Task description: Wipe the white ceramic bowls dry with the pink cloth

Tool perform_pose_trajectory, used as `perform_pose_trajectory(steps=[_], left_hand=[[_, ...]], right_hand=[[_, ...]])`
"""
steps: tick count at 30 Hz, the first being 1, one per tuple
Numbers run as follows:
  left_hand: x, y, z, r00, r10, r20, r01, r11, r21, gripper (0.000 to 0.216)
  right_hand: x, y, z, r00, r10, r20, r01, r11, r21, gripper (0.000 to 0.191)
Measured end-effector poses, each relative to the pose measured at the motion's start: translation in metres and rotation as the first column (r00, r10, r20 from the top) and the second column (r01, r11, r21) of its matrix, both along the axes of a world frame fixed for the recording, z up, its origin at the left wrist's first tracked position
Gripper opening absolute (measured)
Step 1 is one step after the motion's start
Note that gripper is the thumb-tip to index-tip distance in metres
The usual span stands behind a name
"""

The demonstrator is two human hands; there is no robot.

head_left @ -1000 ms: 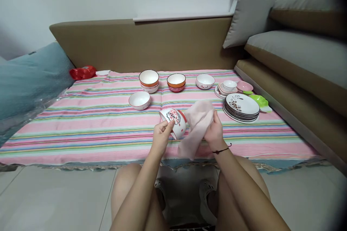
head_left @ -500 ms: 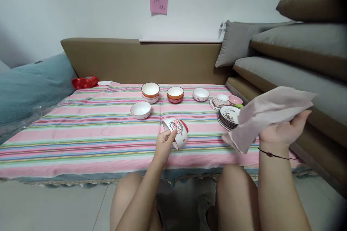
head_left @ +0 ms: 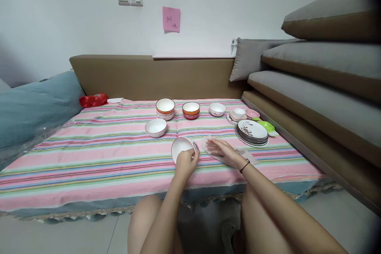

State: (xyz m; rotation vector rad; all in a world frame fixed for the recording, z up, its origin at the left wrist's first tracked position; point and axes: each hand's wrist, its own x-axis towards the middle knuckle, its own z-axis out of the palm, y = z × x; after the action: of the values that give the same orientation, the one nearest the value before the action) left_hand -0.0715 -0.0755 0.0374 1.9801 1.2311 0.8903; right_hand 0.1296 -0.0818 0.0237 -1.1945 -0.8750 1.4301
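Red-rimmed bowl (head_left: 179, 146), just below the frame's centre: my left hand (head_left: 187, 161) pinches its side, its white inside facing up into view. My right hand's (head_left: 222, 151) blurred fingers stretch out over the pale cloth (head_left: 249, 157). At centre, an orange-banded bowl (head_left: 191, 107) nests in a red one (head_left: 191, 116).

We've got a bowl (head_left: 179, 149) tilted in our left hand (head_left: 187, 162), white inside showing! Our right hand (head_left: 222, 151), fingers stretched and blurred, is over at the pale cloth (head_left: 249, 156) on the striped sheet (head_left: 89, 162). Beyond, we spot stacked bowls (head_left: 165, 105); off right, a pile of plates (head_left: 253, 130)!
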Motion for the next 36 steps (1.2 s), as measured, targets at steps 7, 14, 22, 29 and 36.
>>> perform_pose_trajectory(steps=[7,14,22,29,36], left_hand=[[0.01,-0.016,-0.011,0.882,-0.229,-0.412,0.266,0.963,0.034,0.015],[0.015,-0.016,-0.014,0.823,-0.24,-0.515,0.32,0.945,0.071,0.02],[-0.005,0.017,-0.024,0.955,0.294,0.047,-0.293,0.899,0.326,0.043],[0.014,0.018,-0.108,0.845,0.377,-0.378,-0.29,0.919,0.267,0.054],[0.034,0.04,-0.11,0.72,0.544,-0.432,-0.476,0.839,0.264,0.055]], right_hand=[[-0.032,-0.027,-0.014,0.933,0.318,0.167,-0.283,0.937,-0.204,0.03],[-0.044,-0.027,-0.036,0.972,0.163,0.168,-0.124,0.967,-0.222,0.027],[0.011,0.003,-0.008,0.987,-0.046,0.151,0.079,0.973,-0.219,0.022],[0.078,0.037,0.042,0.974,-0.172,0.15,0.196,0.967,-0.164,0.015],[0.113,0.113,0.077,0.935,-0.292,0.201,0.312,0.948,-0.07,0.025]])
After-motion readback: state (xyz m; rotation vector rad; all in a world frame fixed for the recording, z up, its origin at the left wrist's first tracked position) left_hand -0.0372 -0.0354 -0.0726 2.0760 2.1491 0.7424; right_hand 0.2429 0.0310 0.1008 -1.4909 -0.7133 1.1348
